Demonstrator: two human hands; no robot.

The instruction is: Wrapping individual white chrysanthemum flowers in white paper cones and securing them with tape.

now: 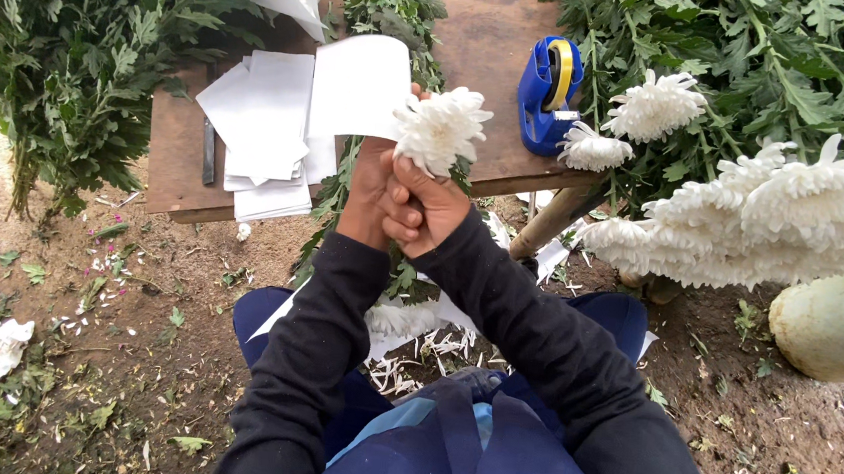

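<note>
While both hands clasp flower stem at table front edge, left hand [371, 188] pinches paper sheet [359, 87], right hand [429, 213] closed under white flower [441, 128]; tight squeeze could crush petals.

Paper stack [265, 124] lies on the table [493, 32], tape dispenser [549, 92] to its right.

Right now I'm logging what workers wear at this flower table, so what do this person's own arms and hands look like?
Both arms are covered to the wrist by long, dark, near-black sleeves of soft knit-like fabric, plain, with no visible markings. The left hand and right hand are bare: no gloves, and no rings or watch that I can see. Below the sleeves lies a dark blue garment with a lighter blue panel.
</note>
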